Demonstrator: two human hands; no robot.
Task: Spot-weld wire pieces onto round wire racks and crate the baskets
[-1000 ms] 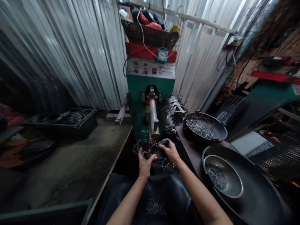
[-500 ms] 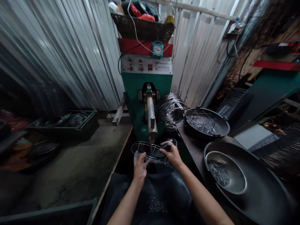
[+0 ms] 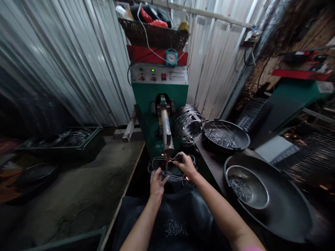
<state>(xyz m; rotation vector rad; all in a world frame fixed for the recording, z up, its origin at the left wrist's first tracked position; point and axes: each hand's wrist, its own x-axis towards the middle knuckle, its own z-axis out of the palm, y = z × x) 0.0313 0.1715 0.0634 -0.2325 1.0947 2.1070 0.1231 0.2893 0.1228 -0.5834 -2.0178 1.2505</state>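
You're holding the silver looped wire frame (image 3: 172,177) beneath the grey cylindrical metal machine arm (image 3: 165,129): your left hand (image 3: 157,184) is gripping its near-left side, probably for steadiness; your right hand (image 3: 186,164) is pinching its far rim, seemingly for aim. Orange sparks (image 3: 169,160) are flying! Bent silver wire pieces (image 3: 173,227) are lying on your black apron (image 3: 141,219), likely for easy reach.

Hands: two, left hand (image 3: 157,184) and right hand (image 3: 186,165). Wire rack (image 3: 172,177): one. Green machines (image 3: 141,96) (image 3: 290,96): two. Clock (image 3: 171,58): one. Lit green lamp (image 3: 153,70): one. Wicker basket (image 3: 154,35): one. Black pans (image 3: 242,138) (image 3: 285,209): two. Metal bowl (image 3: 260,195) inside the larger pan: one. Green bins (image 3: 91,144) (image 3: 75,237): two, one partly shown. Piles of short wire pieces (image 3: 174,227) (image 3: 238,188) (image 3: 222,138): three; pieces too tangled to count.
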